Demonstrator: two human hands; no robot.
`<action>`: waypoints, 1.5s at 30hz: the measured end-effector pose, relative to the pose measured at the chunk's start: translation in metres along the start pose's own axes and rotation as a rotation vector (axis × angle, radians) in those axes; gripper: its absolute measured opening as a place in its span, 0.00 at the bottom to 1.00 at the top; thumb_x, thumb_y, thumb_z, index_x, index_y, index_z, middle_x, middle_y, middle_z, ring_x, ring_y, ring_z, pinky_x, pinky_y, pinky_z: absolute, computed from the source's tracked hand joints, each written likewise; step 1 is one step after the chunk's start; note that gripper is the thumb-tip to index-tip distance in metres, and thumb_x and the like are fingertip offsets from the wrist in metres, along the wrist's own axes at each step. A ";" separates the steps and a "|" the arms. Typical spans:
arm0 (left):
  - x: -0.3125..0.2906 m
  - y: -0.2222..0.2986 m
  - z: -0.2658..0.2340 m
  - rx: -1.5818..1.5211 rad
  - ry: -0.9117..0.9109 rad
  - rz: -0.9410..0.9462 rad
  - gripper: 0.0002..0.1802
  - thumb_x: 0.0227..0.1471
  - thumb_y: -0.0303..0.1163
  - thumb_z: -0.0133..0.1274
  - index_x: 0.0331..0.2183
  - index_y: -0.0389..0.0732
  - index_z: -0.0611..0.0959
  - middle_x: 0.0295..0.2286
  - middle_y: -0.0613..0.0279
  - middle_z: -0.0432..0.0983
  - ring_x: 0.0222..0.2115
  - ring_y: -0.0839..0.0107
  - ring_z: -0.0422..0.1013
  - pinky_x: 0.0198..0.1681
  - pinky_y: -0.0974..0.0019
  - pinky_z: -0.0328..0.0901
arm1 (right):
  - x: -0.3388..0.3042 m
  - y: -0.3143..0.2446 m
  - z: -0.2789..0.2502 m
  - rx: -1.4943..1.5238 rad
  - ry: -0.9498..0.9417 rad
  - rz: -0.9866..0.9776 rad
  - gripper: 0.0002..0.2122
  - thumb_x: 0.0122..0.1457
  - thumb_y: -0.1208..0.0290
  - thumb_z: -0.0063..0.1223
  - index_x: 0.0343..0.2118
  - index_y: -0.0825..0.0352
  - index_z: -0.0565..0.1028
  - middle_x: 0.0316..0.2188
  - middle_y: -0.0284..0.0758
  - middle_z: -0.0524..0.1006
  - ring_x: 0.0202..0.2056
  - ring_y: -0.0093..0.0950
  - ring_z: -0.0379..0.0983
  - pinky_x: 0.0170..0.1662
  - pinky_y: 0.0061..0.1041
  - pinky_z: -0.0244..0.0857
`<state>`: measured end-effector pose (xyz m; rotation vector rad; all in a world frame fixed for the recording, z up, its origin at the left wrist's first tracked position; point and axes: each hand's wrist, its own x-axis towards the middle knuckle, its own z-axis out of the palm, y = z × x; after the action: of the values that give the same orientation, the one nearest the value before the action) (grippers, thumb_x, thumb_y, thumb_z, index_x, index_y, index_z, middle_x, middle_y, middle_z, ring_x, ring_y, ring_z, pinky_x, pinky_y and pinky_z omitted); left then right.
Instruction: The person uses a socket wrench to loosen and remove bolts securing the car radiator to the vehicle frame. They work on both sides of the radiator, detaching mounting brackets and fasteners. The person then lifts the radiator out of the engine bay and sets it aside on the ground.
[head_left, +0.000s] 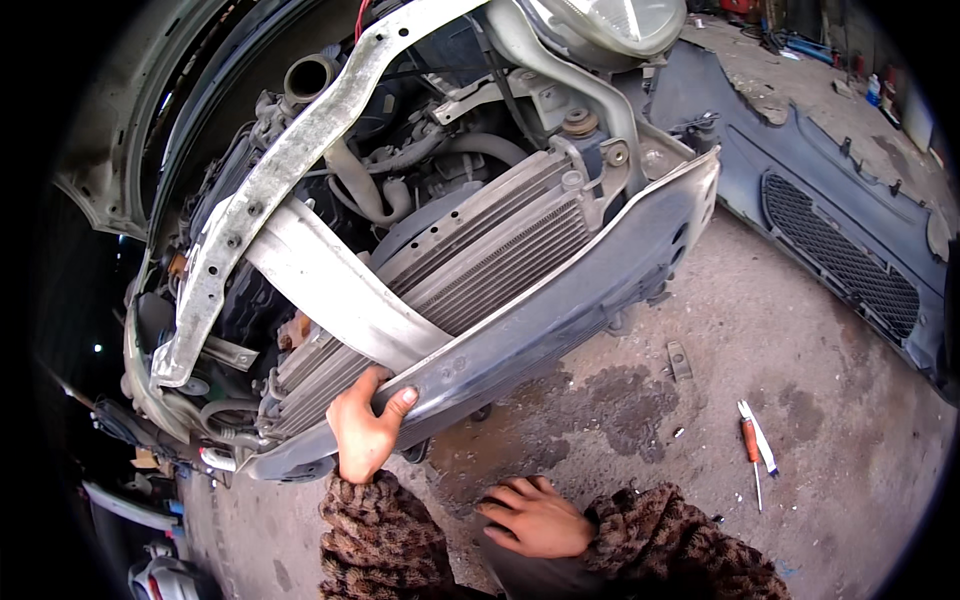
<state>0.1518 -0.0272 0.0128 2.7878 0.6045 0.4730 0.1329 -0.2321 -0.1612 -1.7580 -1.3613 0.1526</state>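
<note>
My left hand [365, 425] is closed over the upper edge of the grey front crossbeam [540, 320] of a car, its thumb on the outer face. Just beside those fingers, the lower end of a pale metal centre brace [345, 290] meets the beam. Behind the beam sits a finned radiator [510, 265], partly covered by the brace. My right hand [540, 518] holds nothing and lies flat on what looks like my dark-clothed knee, its fingers apart. Both forearms wear brown fuzzy sleeves.
An upper metal support [265, 185] crosses the exposed engine bay, with a headlight [610, 25] at its far end. A removed grey bumper cover [840, 230] lies at right. On the stained concrete are an orange-handled screwdriver [749, 440], a white-and-blue strip [762, 445] and a small metal bracket [680, 360].
</note>
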 end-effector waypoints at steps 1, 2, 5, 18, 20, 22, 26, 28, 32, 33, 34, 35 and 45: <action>-0.001 0.000 0.002 -0.018 0.043 0.027 0.22 0.43 0.47 0.63 0.32 0.39 0.80 0.21 0.49 0.76 0.26 0.50 0.74 0.31 0.55 0.65 | 0.001 -0.006 0.003 -0.043 -0.015 0.018 0.15 0.58 0.57 0.49 0.44 0.60 0.74 0.46 0.35 0.70 0.49 0.36 0.63 0.45 0.39 0.57; -0.001 -0.002 0.005 -0.005 0.054 0.045 0.22 0.43 0.47 0.63 0.32 0.39 0.81 0.21 0.49 0.76 0.26 0.50 0.74 0.31 0.55 0.64 | 0.003 -0.015 0.004 -0.137 -0.006 0.062 0.15 0.57 0.58 0.50 0.43 0.60 0.74 0.45 0.36 0.71 0.49 0.37 0.63 0.46 0.41 0.58; 0.001 -0.005 0.003 0.022 0.076 0.071 0.22 0.43 0.48 0.62 0.32 0.39 0.81 0.21 0.48 0.76 0.26 0.49 0.73 0.30 0.53 0.63 | 0.012 -0.053 0.008 -0.466 -0.041 0.180 0.17 0.54 0.57 0.52 0.42 0.63 0.74 0.46 0.39 0.70 0.51 0.43 0.62 0.49 0.49 0.57; 0.009 -0.013 0.006 -0.045 0.092 0.176 0.22 0.44 0.48 0.60 0.32 0.39 0.80 0.25 0.50 0.77 0.26 0.50 0.72 0.31 0.54 0.63 | -0.017 -0.121 -0.049 -0.413 0.168 0.457 0.08 0.47 0.69 0.55 0.30 0.64 0.75 0.35 0.31 0.76 0.45 0.31 0.70 0.51 0.34 0.60; 0.006 -0.015 0.008 -0.027 0.117 0.229 0.22 0.45 0.48 0.60 0.33 0.38 0.80 0.25 0.51 0.78 0.25 0.51 0.72 0.31 0.54 0.63 | -0.037 -0.131 -0.052 -0.322 0.192 0.648 0.08 0.47 0.68 0.54 0.30 0.64 0.76 0.34 0.32 0.76 0.42 0.31 0.71 0.48 0.35 0.61; 0.004 -0.014 0.005 -0.006 0.092 0.227 0.24 0.46 0.50 0.59 0.34 0.38 0.80 0.25 0.51 0.77 0.26 0.50 0.72 0.31 0.54 0.63 | -0.046 -0.150 -0.058 -0.269 0.141 0.821 0.09 0.47 0.66 0.53 0.31 0.62 0.77 0.33 0.33 0.77 0.40 0.32 0.72 0.45 0.35 0.62; 0.006 -0.005 -0.005 0.041 -0.047 0.150 0.24 0.47 0.51 0.58 0.38 0.40 0.81 0.27 0.49 0.78 0.27 0.48 0.72 0.31 0.50 0.63 | -0.064 -0.193 -0.049 -0.214 0.038 1.041 0.10 0.48 0.62 0.52 0.30 0.60 0.77 0.31 0.32 0.76 0.41 0.32 0.70 0.45 0.35 0.61; 0.005 -0.008 -0.008 0.079 -0.104 0.071 0.24 0.48 0.51 0.58 0.39 0.42 0.81 0.28 0.49 0.78 0.29 0.47 0.72 0.31 0.49 0.63 | -0.067 -0.217 -0.034 -0.263 0.052 1.162 0.10 0.48 0.61 0.52 0.29 0.61 0.77 0.30 0.30 0.75 0.40 0.31 0.70 0.44 0.35 0.60; 0.011 -0.011 -0.003 0.010 -0.131 0.082 0.26 0.51 0.50 0.57 0.40 0.35 0.80 0.30 0.44 0.78 0.33 0.49 0.74 0.38 0.52 0.65 | -0.106 -0.249 -0.038 -0.156 0.100 1.296 0.12 0.49 0.59 0.52 0.29 0.62 0.77 0.30 0.33 0.77 0.40 0.33 0.70 0.44 0.37 0.59; 0.019 -0.024 -0.002 -0.075 -0.313 0.038 0.30 0.55 0.50 0.53 0.45 0.30 0.76 0.37 0.42 0.76 0.39 0.54 0.72 0.45 0.55 0.63 | -0.122 -0.253 -0.042 -0.118 0.164 1.337 0.11 0.49 0.60 0.52 0.29 0.62 0.77 0.30 0.36 0.77 0.40 0.34 0.70 0.44 0.37 0.59; 0.020 -0.036 -0.002 -0.051 -0.339 0.116 0.32 0.55 0.51 0.52 0.47 0.29 0.73 0.40 0.41 0.74 0.42 0.51 0.71 0.47 0.56 0.62 | -0.136 -0.264 -0.044 -0.056 0.269 1.389 0.11 0.49 0.61 0.53 0.29 0.63 0.77 0.30 0.37 0.77 0.40 0.35 0.70 0.44 0.38 0.59; 0.025 -0.036 0.001 -0.032 -0.372 0.206 0.34 0.56 0.51 0.51 0.49 0.29 0.71 0.43 0.39 0.72 0.45 0.49 0.69 0.49 0.56 0.61 | -0.153 -0.271 -0.042 -0.016 0.356 1.419 0.09 0.49 0.63 0.53 0.27 0.63 0.77 0.29 0.36 0.76 0.40 0.35 0.71 0.44 0.39 0.59; 0.051 -0.035 -0.014 0.078 -0.715 0.130 0.25 0.58 0.48 0.51 0.42 0.33 0.74 0.32 0.63 0.74 0.33 0.73 0.67 0.39 0.66 0.63 | -0.234 -0.259 -0.102 0.349 0.784 1.563 0.08 0.42 0.77 0.53 0.28 0.70 0.76 0.30 0.44 0.75 0.39 0.42 0.70 0.45 0.40 0.60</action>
<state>0.1781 0.0287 0.0282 2.7937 0.2763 -0.5274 -0.0880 -0.4808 -0.0133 -1.8440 0.7129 0.4307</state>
